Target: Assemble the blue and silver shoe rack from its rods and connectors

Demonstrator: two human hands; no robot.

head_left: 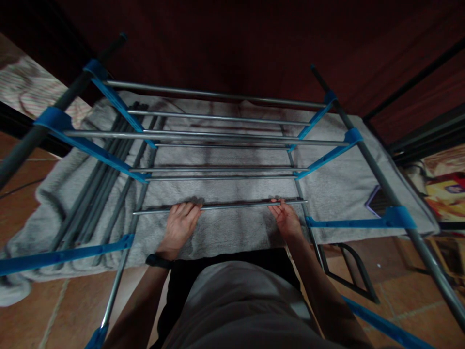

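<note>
A thin metal rod [236, 206] runs across in front of me, over the grey blanket. My left hand [182, 222] is closed over it from above, left of its middle. Near the rod's right end, my right hand [286, 219] holds it with the palm turned partly up and the fingers curled on it. Both rod ends show, lying by the side posts of the rack. Around my hands stands a rack frame of grey tubes [374, 165] and blue plastic brackets [96, 152]. Several metal crossbars [214, 138] span it farther away.
Several loose grey tubes [105, 184] lie on the grey blanket [334, 184] at the left. A blue bracket [65, 255] juts out near my left arm, another bracket [348, 223] at the right. Behind stands a dark red surface [232, 48]. A black-framed object [348, 271] is on the tiled floor.
</note>
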